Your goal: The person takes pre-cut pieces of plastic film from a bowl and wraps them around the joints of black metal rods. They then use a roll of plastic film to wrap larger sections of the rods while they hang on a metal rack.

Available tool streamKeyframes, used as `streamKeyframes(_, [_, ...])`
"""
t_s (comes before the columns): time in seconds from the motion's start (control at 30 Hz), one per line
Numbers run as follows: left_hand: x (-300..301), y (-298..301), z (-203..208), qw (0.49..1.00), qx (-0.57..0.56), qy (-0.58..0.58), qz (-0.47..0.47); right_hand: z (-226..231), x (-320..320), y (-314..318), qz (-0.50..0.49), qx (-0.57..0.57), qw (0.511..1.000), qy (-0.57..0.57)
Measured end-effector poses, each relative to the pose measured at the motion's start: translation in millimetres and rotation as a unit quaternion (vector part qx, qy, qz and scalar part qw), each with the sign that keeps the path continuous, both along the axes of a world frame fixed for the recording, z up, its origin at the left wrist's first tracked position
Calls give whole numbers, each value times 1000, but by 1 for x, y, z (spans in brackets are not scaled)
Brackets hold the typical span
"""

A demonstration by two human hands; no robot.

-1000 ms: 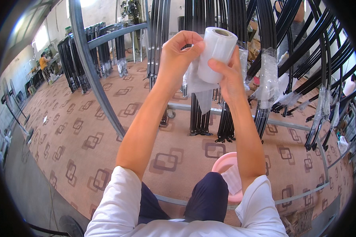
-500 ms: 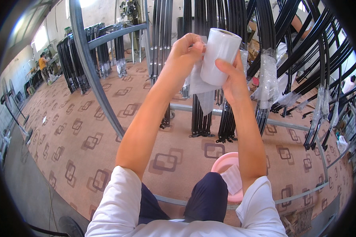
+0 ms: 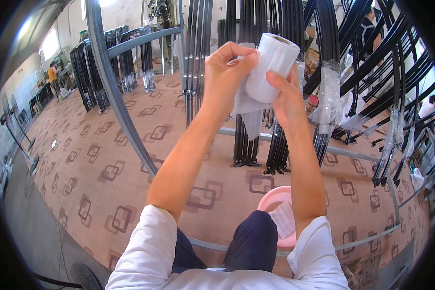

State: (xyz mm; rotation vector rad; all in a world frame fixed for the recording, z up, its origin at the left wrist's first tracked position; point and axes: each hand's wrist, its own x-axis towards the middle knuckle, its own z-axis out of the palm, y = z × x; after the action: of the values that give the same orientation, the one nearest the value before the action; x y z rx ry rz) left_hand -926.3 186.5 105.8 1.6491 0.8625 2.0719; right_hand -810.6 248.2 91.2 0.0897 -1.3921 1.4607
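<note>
The right hand (image 3: 286, 99) is clamped around the lower right side of the white plastic film roll (image 3: 274, 65), its top leaning right, likely to steady it while the left hand (image 3: 229, 67) pinches thumb and forefinger on the loose film (image 3: 249, 108) at its left edge. That thin, cloudy film hangs crumpled to a point below the roll. Behind the roll stand slender, glossy black strips (image 3: 246, 147); well below it lies a smooth, round pink basin (image 3: 266, 199).
</note>
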Motion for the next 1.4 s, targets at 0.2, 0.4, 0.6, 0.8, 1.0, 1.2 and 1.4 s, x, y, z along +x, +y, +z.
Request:
streamKeyframes(0.2, [0,-2,3,998,-41,32,21,-1,-5,0,-24,8,1000,-1])
streamKeyframes(0.4, [-1,-2,7,998,-57,-22,-9,-1,7,10,54,11,996,-63])
streamKeyframes(0.6, [-7,2,2,998,-28,-11,-64,2,10,8,44,34,995,-86])
streamKeyframes(0.8, [-7,-1,3,996,-9,61,-64,6,7,0,15,33,997,-66])
streamKeyframes(1.0, [-3,6,-1,1000,8,-9,-10,5,5,2,-23,39,997,-63])
streamKeyframes(1.2, [1,15,-10,994,55,-43,79,5,7,1,-52,11,996,-76])
streamKeyframes(1.4, [-1,11,-10,989,43,31,137,1,11,4,-66,7,992,-109])
